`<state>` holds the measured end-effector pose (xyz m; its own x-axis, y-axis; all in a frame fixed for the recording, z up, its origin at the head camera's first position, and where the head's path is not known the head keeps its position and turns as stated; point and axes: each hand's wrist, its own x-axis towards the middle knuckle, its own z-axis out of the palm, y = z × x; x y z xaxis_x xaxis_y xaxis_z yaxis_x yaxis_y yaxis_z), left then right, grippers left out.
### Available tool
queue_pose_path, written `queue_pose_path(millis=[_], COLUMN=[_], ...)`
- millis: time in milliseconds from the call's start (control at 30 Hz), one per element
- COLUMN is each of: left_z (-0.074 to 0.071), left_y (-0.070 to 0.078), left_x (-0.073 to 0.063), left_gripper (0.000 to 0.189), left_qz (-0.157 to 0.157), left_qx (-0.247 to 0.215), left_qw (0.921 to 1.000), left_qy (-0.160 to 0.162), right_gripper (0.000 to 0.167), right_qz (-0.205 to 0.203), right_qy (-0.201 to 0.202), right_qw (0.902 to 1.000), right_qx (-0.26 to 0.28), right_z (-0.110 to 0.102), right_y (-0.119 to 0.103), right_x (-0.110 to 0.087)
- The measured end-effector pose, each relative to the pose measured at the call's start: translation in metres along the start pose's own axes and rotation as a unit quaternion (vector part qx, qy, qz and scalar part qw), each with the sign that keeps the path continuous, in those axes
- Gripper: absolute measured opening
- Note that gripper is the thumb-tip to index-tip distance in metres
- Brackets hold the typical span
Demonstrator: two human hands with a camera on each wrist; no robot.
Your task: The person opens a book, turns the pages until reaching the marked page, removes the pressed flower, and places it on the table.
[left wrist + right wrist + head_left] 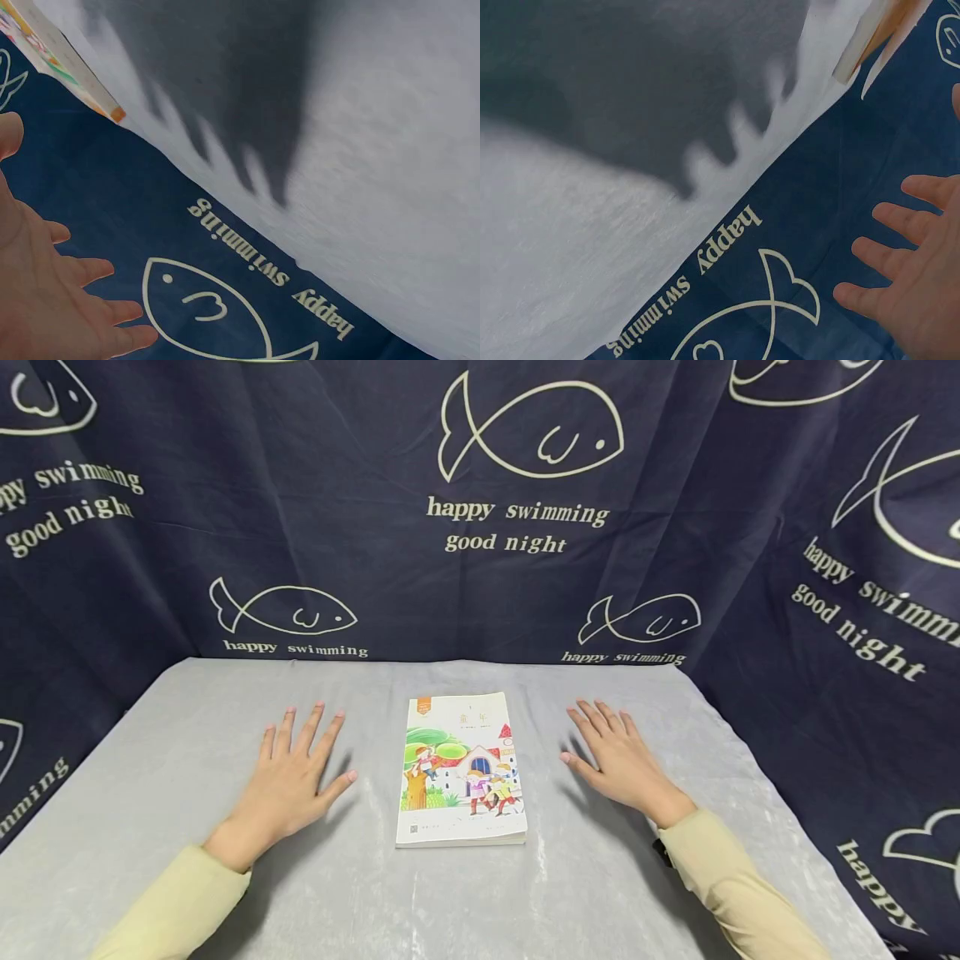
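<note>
A paperback book (pixel 461 768) lies face up on the grey cloth between the hands, its white cover printed with a tree, a house and children. To its left, the left hand (pixel 288 781) hovers palm down with fingers spread, holding nothing. On the book's other side the right hand (pixel 618 760) is likewise held over the cloth, fingers straight and apart from the book. Shadows of the fingers fall on the cloth in both wrist views. A corner of the book (pixel 82 79) shows at the upper left of the left wrist view, and its edge (pixel 862 41) at the upper right of the right wrist view.
The table is covered by a light grey cloth (pixel 322 893). Dark blue curtains (pixel 390 452) with white fish outlines and lettering rise behind it and along both sides. Light-coloured sleeves (pixel 176 902) cover both forearms.
</note>
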<state>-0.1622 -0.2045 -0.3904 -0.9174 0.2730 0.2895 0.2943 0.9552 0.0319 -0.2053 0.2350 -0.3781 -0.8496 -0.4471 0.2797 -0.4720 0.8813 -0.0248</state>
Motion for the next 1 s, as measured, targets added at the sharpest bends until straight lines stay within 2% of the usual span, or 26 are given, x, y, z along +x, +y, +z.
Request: queue_pose_path(millis=[200, 467, 800, 1000], left_z=[0.003, 0.006, 0.013, 0.016], left_y=[0.011, 0.027, 0.044, 0.053], left_x=[0.002, 0.003, 0.004, 0.004], left_gripper=[0.079, 0.076, 0.074, 0.071], left_qz=[0.026, 0.054, 0.093, 0.108], left_qx=[0.016, 0.012, 0.012, -0.005], left_qw=[0.9995, 0.9985, 0.9956, 0.9941], left_qy=[0.000, -0.004, -0.005, -0.009], right_gripper=[0.067, 0.062, 0.058, 0.054], right_qz=[-0.019, -0.054, -0.074, -0.091], right_qy=[-0.002, 0.019, 0.002, 0.001], right_qw=[0.9998, 0.9984, 0.9972, 0.9958], right_qx=[-0.002, -0.002, -0.014, -0.012], right_z=[0.004, 0.010, 0.014, 0.018], right_y=[-0.005, -0.013, -0.023, -0.028], right_x=[0.003, 0.006, 0.009, 0.010])
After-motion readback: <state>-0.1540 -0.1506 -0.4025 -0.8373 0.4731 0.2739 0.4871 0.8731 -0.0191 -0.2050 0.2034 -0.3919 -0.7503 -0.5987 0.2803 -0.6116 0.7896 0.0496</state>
